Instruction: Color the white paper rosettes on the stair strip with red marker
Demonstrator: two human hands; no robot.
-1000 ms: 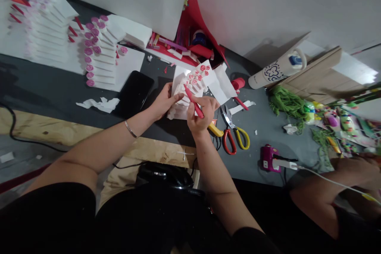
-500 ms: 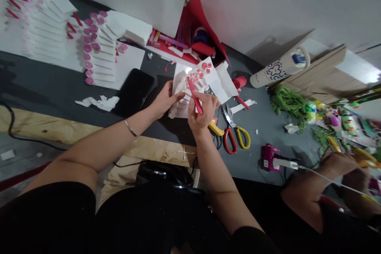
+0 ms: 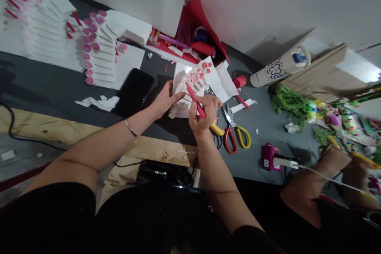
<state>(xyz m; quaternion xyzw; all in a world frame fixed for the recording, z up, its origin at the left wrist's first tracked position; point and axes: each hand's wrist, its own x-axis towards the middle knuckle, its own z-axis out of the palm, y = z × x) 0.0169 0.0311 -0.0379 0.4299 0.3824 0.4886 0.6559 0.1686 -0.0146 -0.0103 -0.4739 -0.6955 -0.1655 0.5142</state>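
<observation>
My right hand [image 3: 205,113] is closed round a red marker [image 3: 195,99]. The marker's tip touches one of the small white rolls with round, rose-like ends [image 3: 195,80], several of which carry red colouring. These lie in a slanted row on a white sheet [image 3: 181,70]. My left hand [image 3: 165,101] grips the sheet's left side, thumb across the white rolls; its other fingers are mostly hidden. Near my right hand lie scissors [image 3: 229,119] with one red and one yellow handle, and a yellow-handled tool [image 3: 217,128] partly covered by the hand.
A black phone [image 3: 133,91] and crumpled tissue [image 3: 99,103] lie left. Sheets with purple-tipped rolls [image 3: 93,47] stand further left. A red box [image 3: 190,27] is behind; a white bottle [image 3: 279,65], green yarn [image 3: 287,101], a purple adapter [image 3: 270,156] and another person's arms [image 3: 318,178] are right.
The marker's tip has shifted slightly down and left, and my right hand has tilted a little to the right. My left hand stays put. The other person's hands have moved slightly.
</observation>
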